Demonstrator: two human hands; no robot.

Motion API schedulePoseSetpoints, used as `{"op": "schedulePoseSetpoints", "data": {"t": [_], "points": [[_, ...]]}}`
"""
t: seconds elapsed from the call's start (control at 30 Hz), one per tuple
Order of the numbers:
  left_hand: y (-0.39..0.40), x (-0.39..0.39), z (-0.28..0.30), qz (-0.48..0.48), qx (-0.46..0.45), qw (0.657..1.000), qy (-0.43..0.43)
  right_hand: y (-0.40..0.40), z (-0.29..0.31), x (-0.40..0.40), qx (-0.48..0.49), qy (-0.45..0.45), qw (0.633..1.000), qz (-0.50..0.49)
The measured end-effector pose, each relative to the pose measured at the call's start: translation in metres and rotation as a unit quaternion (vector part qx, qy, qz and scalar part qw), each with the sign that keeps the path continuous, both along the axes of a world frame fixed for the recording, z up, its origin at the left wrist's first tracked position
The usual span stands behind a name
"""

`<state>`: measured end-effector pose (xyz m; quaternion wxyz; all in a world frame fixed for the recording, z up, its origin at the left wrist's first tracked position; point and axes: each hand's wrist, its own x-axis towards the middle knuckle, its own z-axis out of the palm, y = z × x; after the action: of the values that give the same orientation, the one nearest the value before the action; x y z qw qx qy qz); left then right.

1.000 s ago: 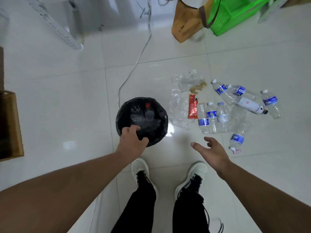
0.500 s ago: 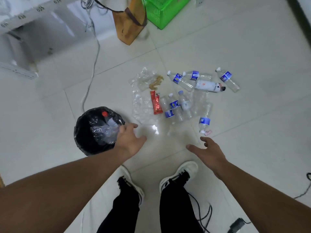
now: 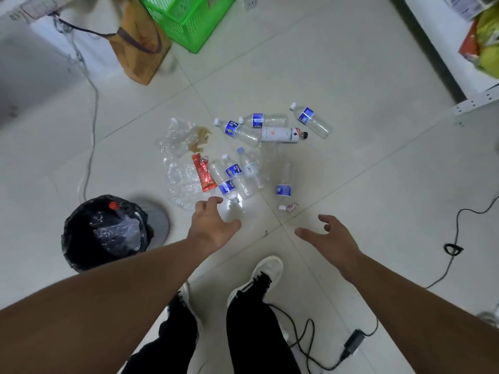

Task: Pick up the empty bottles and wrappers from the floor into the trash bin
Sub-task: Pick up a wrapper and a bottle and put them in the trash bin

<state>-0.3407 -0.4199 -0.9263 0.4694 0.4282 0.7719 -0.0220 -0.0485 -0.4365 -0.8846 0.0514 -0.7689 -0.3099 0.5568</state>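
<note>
The pale tiled floor (image 3: 337, 76) fills the room, with a green plastic basket (image 3: 189, 20) and a brown paper bag (image 3: 140, 49) at the far side. At the near left stands the trash bin (image 3: 78, 255), lined with a black bag (a red-capped bottle and clear plastic already lie inside). The person's left hand (image 3: 210, 225) hangs with fingers spread and empty, its fingertips just near a blue-labelled water bottle (image 3: 228, 188). The right hand (image 3: 329, 238) is likewise open and holds nothing, well apart from the litter. Beyond the hands, empty bottles lie scattered mid-floor: a white-labelled bottle (image 3: 283, 134) among them, one blue-labelled bottle (image 3: 310, 120) farthest right. Left of them sit crumpled clear wrappers (image 3: 183, 182) and a red snack wrapper (image 3: 204, 174).
</note>
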Motion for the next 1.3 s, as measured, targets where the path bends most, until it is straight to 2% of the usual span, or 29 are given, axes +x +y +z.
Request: {"op": "schedulePoseSetpoints", "data": {"t": [0.13,0.5,0.63,0.73,0.83,1.03,1.3], "points": [[0.004,-0.009,-0.001,-0.012,-0.014,1.000,-0.001,-0.002,-0.003,-0.003,-0.017,-0.003,1.000,-0.004],[0.026,-0.102,0.000,-0.003,-0.032,0.999,0.007,0.037,0.008,-0.074,-0.023,0.014,0.999,-0.036],[0.056,-0.118,-0.015,-0.035,-0.005,0.999,-0.011,0.059,-0.012,-0.095,-0.021,0.010,0.998,-0.052],[0.074,-0.123,-0.034,-0.007,-0.003,1.000,-0.001,0.074,-0.032,-0.108,-0.029,0.009,0.998,-0.062],[0.087,-0.117,-0.067,0.014,-0.009,0.999,0.034,0.088,-0.062,-0.110,-0.042,-0.003,0.998,-0.042],[0.107,-0.109,-0.160,-0.007,-0.086,0.993,0.080,0.126,-0.143,-0.088,-0.043,-0.042,0.998,0.001],[0.137,-0.098,-0.285,0.088,-0.054,0.988,0.116,0.169,-0.281,-0.057,-0.023,-0.096,0.995,0.016]]}}
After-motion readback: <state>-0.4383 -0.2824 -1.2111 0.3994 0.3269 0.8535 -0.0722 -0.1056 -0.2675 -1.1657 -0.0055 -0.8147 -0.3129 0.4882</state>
